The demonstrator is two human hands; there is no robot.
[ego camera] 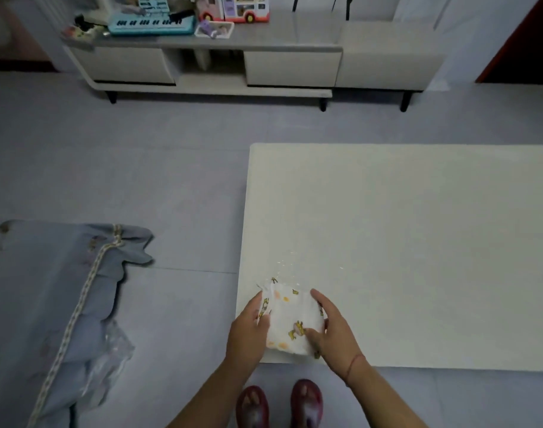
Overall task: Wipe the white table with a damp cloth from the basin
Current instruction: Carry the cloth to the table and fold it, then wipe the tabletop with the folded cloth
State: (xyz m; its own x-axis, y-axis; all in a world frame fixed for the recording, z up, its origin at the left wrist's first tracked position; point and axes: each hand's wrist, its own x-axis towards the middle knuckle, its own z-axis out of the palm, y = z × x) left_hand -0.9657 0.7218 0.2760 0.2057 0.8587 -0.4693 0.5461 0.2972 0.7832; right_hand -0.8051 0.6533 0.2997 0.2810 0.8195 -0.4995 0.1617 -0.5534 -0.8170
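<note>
Here, the cloth (290,319) lies folded at the near left corner of the white table (418,242), white with yellow and orange printed figures. Both hands work on it from opposite sides.

The left hand (248,330) sits at the cloth's left edge. Its fingers are curled loosely around that edge, with the thumb lying over the fabric and the fingertips tucked at the fold; the grasp is partly closed and has hold of the cloth's side.

The right hand (332,329) sits at the cloth's right edge. Its index finger extends forward along the far right side of the fabric, while the thumb presses onto the top face near a yellow figure. The remaining fingers are bent against the edge, so this grasp is also partly closed on the cloth. A thin red cord circles the right wrist.

Small bright specks, possibly water drops, lie on the table surface just beyond the cloth.

A blue fabric cover (48,304) lies on the floor well to the left. Red slippers (278,403) show at the bottom edge, just in front of the table.
</note>
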